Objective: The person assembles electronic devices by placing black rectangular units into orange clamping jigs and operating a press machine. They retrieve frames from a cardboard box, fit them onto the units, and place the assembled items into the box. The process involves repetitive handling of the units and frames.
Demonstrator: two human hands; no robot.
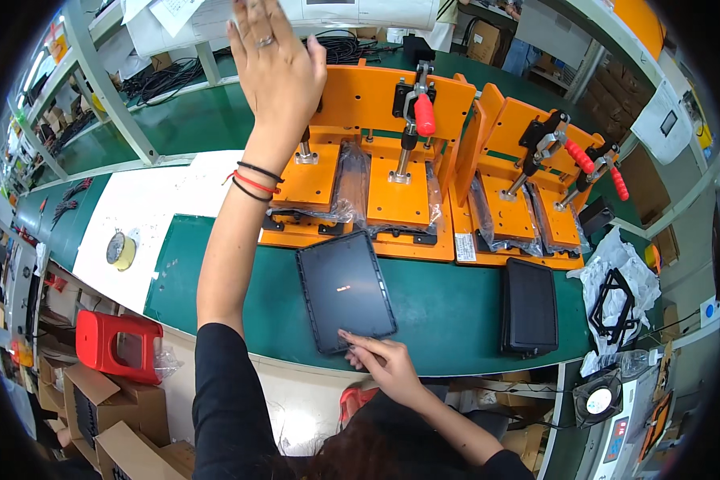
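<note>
At the far left of the frame we see a roll of yellow tape [120,249] lying on a white sheet, and below it, off the bench, a red plastic box [118,344]. Moving right, our left hand [274,64] is raised high toward the top centre of the picture, the forearm stretched almost straight up from the lower edge, palm facing away from us, fingers spread wide and closed on nothing; a ring sits on one finger and red and black bands circle the wrist. Just right of that arm, in the middle of the frame, a dark flat tablet-like panel [345,290] lies on the green bench mat [216,280], slightly tilted, its glossy face up with a raised rim around it. Our right hand [384,360] rests at the panel's near edge, fingertips touching its lower corner, fingers loosely extended rather than clamped. Behind the panel stand orange press fixtures [392,172] with red-handled toggle clamps [424,114]. Further right a second black panel [530,306] lies flat.
</note>
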